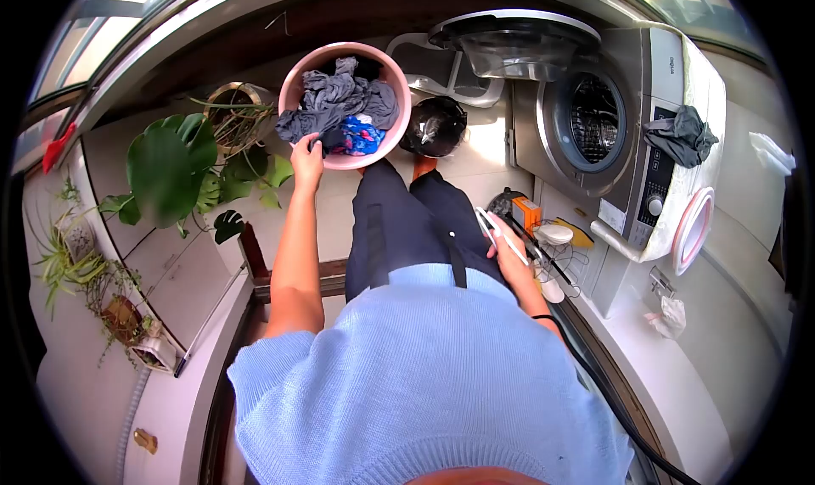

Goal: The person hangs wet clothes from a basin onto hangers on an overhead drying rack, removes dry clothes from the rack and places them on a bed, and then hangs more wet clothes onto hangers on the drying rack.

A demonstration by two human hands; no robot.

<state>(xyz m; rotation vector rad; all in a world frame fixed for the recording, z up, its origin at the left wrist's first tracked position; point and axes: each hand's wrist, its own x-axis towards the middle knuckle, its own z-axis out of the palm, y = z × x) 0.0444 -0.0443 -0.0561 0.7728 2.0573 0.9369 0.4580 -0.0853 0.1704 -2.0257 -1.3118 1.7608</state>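
A pink basin full of damp-looking laundry stands ahead of my feet. Grey clothes are heaped in it beside a blue patterned garment. At its near left rim, my left hand is closed on a small piece of dark cloth; the cloth's full shape is hidden. Down by my right thigh, my right hand grips a thin white clothes hanger, only partly visible.
To the right stands a washing machine, door swung open, with a dark cloth on top. A black bag-lined bin sits beside the basin. Potted plants crowd the left. An orange box lies near my right hand.
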